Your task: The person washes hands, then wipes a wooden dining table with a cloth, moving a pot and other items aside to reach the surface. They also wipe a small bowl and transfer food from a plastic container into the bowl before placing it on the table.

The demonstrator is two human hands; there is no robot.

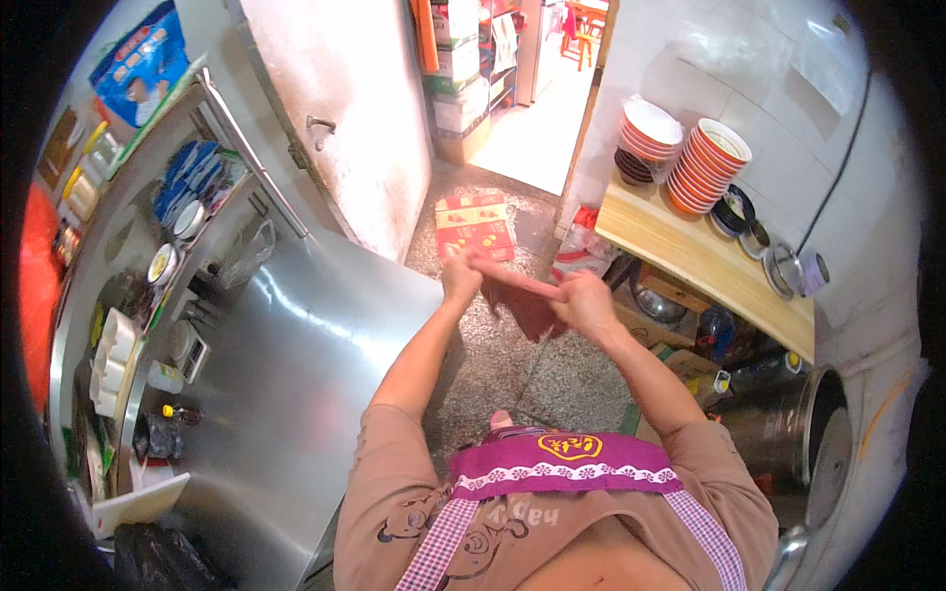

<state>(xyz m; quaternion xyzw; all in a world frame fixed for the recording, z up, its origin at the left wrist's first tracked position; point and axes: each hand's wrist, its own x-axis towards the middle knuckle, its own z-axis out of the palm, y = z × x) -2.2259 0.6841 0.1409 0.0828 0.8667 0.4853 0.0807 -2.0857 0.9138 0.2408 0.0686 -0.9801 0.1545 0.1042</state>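
Both hands are raised in front of me over the speckled floor. My left hand and my right hand grip the two ends of a pinkish, rod-like length of what looks like cloth, stretched between them. Its exact material cannot be told. A darker reddish-brown patch shows just below it; whether it hangs from it or lies on the floor is unclear. Beyond my hands a flattened red cardboard piece lies on the floor. I wear a purple apron with checked straps.
On the left stands a stainless steel worktable below shelves; a white door is beyond it. To the right, a wooden shelf bears stacked bowls, above boxes and a large metal pot. A doorway opens ahead.
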